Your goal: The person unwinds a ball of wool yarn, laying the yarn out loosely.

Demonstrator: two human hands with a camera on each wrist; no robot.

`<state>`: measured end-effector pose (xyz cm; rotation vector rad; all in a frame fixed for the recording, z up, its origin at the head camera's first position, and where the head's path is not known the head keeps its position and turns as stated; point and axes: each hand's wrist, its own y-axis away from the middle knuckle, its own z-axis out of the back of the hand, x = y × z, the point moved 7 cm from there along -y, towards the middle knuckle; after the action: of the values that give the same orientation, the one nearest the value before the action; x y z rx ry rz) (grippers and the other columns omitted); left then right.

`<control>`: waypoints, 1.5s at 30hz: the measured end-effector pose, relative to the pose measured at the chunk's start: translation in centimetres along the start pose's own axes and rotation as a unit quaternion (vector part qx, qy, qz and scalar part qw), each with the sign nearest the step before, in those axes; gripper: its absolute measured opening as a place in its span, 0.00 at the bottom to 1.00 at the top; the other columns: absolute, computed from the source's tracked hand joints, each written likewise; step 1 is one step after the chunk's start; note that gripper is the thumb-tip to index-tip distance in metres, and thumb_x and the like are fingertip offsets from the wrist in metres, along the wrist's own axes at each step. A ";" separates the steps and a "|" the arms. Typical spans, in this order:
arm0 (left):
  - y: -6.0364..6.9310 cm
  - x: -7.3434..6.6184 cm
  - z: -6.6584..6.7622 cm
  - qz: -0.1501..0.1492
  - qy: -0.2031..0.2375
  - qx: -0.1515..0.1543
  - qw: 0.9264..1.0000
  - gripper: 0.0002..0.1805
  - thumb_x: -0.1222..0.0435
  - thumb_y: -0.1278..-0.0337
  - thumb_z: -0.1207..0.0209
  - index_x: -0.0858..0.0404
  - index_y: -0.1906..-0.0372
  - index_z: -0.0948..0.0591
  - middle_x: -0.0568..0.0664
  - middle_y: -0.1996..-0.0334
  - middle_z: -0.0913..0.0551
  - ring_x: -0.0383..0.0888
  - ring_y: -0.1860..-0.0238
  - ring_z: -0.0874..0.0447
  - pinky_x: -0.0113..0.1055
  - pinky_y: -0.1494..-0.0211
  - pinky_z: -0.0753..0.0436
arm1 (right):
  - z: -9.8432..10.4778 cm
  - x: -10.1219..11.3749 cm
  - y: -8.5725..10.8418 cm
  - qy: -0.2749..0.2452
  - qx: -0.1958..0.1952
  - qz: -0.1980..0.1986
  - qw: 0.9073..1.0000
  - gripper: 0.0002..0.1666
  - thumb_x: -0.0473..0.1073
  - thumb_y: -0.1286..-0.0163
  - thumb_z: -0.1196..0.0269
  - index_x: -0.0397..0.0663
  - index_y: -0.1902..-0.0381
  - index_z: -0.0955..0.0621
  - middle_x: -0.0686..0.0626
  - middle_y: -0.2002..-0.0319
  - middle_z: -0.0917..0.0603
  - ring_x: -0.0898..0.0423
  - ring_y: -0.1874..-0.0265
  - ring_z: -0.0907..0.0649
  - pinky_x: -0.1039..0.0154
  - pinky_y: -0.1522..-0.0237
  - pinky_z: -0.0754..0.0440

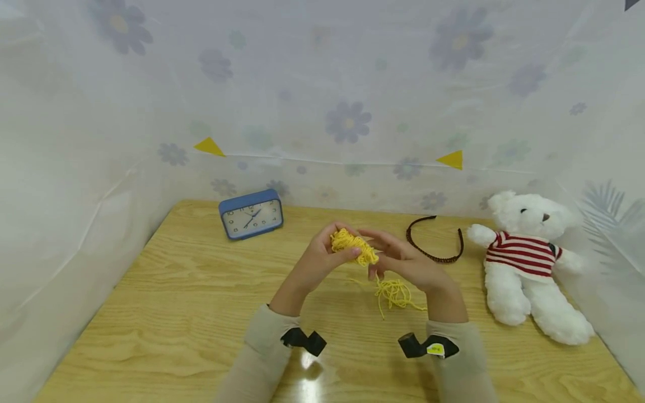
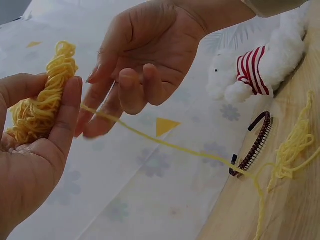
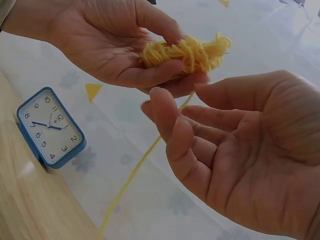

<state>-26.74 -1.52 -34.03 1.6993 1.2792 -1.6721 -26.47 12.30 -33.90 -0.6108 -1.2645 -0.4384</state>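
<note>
A wound bundle of yellow yarn [image 1: 347,242] is held in my left hand [image 1: 319,257], the thumb across its near side and the fingers behind. My right hand [image 1: 410,266] is close beside the bundle's right end, fingers loosely bent and spread. In the left wrist view, one yarn strand [image 2: 165,143] runs from the bundle past the right hand's fingertips [image 2: 95,131] down to the table; I see no pinch on it. A loose tangle of the same yarn [image 1: 395,294] lies on the table below the right hand.
A blue alarm clock [image 1: 252,215] stands at the back left of the wooden table [image 1: 166,313]. Behind my right hand lies a dark headband [image 1: 445,259]. A white teddy bear [image 1: 529,252] in a striped shirt sits at the right, near the patterned curtain [image 1: 302,84].
</note>
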 end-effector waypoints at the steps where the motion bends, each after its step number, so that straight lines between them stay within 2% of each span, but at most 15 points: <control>1: 0.0 0.0 0.0 0.001 0.001 0.000 1.000 0.14 0.70 0.37 0.44 0.66 0.49 0.31 0.51 0.60 0.25 0.41 0.62 0.22 0.34 0.55 0.20 | -0.1 0.0 -0.1 -0.005 -0.001 0.000 1.000 0.27 0.35 0.23 0.56 0.43 0.29 0.42 0.47 0.47 0.25 0.55 0.70 0.20 0.62 0.67 0.20; 3: 0.0 0.0 0.1 0.005 0.001 -0.003 1.000 0.14 0.71 0.37 0.44 0.66 0.49 0.31 0.51 0.60 0.25 0.41 0.61 0.22 0.34 0.56 0.20 | -0.1 0.2 -0.2 -0.002 -0.014 0.011 1.000 0.22 0.35 0.23 0.55 0.43 0.34 0.35 0.48 0.58 0.21 0.56 0.73 0.22 0.63 0.69 0.20; 6: 0.0 0.0 0.3 0.010 -0.007 -0.005 1.000 0.15 0.71 0.36 0.45 0.68 0.48 0.32 0.51 0.59 0.24 0.42 0.61 0.21 0.37 0.54 0.19 | 0.4 0.7 0.1 0.025 -0.062 0.030 0.997 0.13 0.34 0.25 0.52 0.43 0.48 0.24 0.49 0.72 0.24 0.57 0.78 0.26 0.63 0.74 0.23; 9: 0.0 0.0 0.5 0.014 -0.018 -0.003 1.000 0.17 0.72 0.37 0.45 0.72 0.46 0.33 0.52 0.57 0.24 0.43 0.60 0.21 0.42 0.52 0.19 | 1.3 1.1 0.7 0.058 -0.120 0.026 0.991 0.09 0.34 0.26 0.49 0.46 0.59 0.21 0.50 0.79 0.29 0.57 0.81 0.30 0.62 0.77 0.27; 11: -0.1 0.1 0.7 0.020 -0.028 -0.011 0.999 0.18 0.71 0.37 0.44 0.73 0.46 0.34 0.54 0.56 0.25 0.43 0.60 0.21 0.44 0.51 0.19 | 1.8 1.2 1.1 0.075 -0.150 0.009 0.986 0.08 0.35 0.27 0.48 0.48 0.62 0.21 0.50 0.81 0.31 0.57 0.83 0.32 0.61 0.77 0.29; 15: -0.1 0.2 1.9 0.027 -0.043 -0.073 0.996 0.18 0.67 0.37 0.42 0.68 0.46 0.32 0.58 0.54 0.27 0.45 0.58 0.21 0.44 0.51 0.18 | 2.7 1.5 2.1 0.094 -0.173 -0.004 0.980 0.08 0.35 0.27 0.47 0.50 0.63 0.22 0.51 0.82 0.36 0.55 0.84 0.36 0.60 0.79 0.34; 18: 0.0 0.3 3.1 0.026 -0.043 -0.123 0.991 0.19 0.65 0.38 0.41 0.66 0.46 0.32 0.60 0.53 0.28 0.48 0.57 0.21 0.42 0.52 0.17 | 3.1 2.3 3.0 0.085 -0.179 0.028 0.980 0.10 0.31 0.28 0.48 0.48 0.63 0.21 0.50 0.83 0.38 0.53 0.85 0.40 0.59 0.81 0.38; 20: 0.1 0.3 3.7 0.025 -0.044 -0.135 0.990 0.19 0.65 0.38 0.40 0.67 0.47 0.31 0.61 0.52 0.28 0.51 0.57 0.21 0.40 0.54 0.17 | 3.5 3.0 3.6 0.067 -0.192 0.062 0.977 0.11 0.28 0.29 0.49 0.45 0.63 0.22 0.49 0.83 0.38 0.52 0.86 0.42 0.59 0.82 0.41; 22: 0.2 0.3 4.0 0.027 -0.047 -0.136 0.989 0.19 0.66 0.38 0.40 0.67 0.47 0.30 0.60 0.52 0.28 0.52 0.57 0.22 0.38 0.55 0.17 | 4.1 3.6 4.3 0.042 -0.224 0.097 0.969 0.12 0.26 0.29 0.51 0.42 0.63 0.21 0.49 0.83 0.39 0.52 0.86 0.43 0.59 0.82 0.44; 24: 0.3 0.1 4.3 0.029 -0.045 -0.135 0.989 0.18 0.66 0.38 0.41 0.67 0.47 0.30 0.60 0.53 0.27 0.53 0.57 0.22 0.38 0.55 0.17 | 5.0 4.2 5.0 0.008 -0.266 0.124 0.956 0.13 0.26 0.28 0.52 0.40 0.64 0.21 0.50 0.83 0.38 0.53 0.85 0.45 0.60 0.81 0.47; 29: 0.7 -0.4 5.5 0.026 -0.038 -0.163 0.986 0.18 0.66 0.38 0.41 0.69 0.47 0.29 0.59 0.51 0.27 0.50 0.56 0.21 0.41 0.51 0.18 | 7.3 4.7 7.5 -0.107 -0.370 0.174 0.906 0.12 0.27 0.29 0.51 0.35 0.66 0.21 0.49 0.80 0.30 0.55 0.82 0.44 0.61 0.76 0.48; 31: 0.9 -0.7 6.1 0.021 -0.039 -0.176 0.983 0.19 0.66 0.38 0.41 0.70 0.46 0.29 0.59 0.50 0.27 0.49 0.55 0.21 0.42 0.50 0.18 | 8.1 4.7 8.5 -0.149 -0.395 0.190 0.886 0.11 0.27 0.29 0.50 0.33 0.66 0.21 0.49 0.78 0.28 0.55 0.81 0.42 0.63 0.77 0.47; 34: 1.2 -1.1 7.0 0.015 -0.036 -0.198 0.979 0.18 0.66 0.37 0.41 0.68 0.46 0.29 0.58 0.50 0.27 0.50 0.54 0.21 0.42 0.50 0.18 | 8.9 4.7 9.6 -0.193 -0.412 0.211 0.865 0.11 0.27 0.30 0.50 0.31 0.68 0.21 0.48 0.80 0.28 0.56 0.82 0.39 0.64 0.79 0.45; 40: 1.6 -1.8 8.6 -0.001 -0.014 -0.232 0.973 0.14 0.68 0.36 0.43 0.64 0.48 0.30 0.57 0.51 0.28 0.49 0.53 0.23 0.39 0.50 0.18 | 9.7 5.1 10.5 -0.253 -0.386 0.263 0.847 0.14 0.22 0.30 0.55 0.27 0.68 0.22 0.48 0.84 0.30 0.56 0.84 0.36 0.67 0.82 0.39; 45: 1.9 -2.3 9.0 -0.017 0.004 -0.236 0.972 0.12 0.70 0.35 0.45 0.66 0.49 0.30 0.56 0.51 0.29 0.48 0.53 0.24 0.36 0.52 0.18 | 10.0 5.0 10.8 -0.265 -0.381 0.272 0.843 0.15 0.22 0.30 0.56 0.24 0.67 0.22 0.47 0.84 0.29 0.56 0.85 0.36 0.68 0.83 0.39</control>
<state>-29.66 -10.52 -33.98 1.4017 1.5656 -1.2436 -25.90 27.13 -29.25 -1.8227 -1.3307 -0.2827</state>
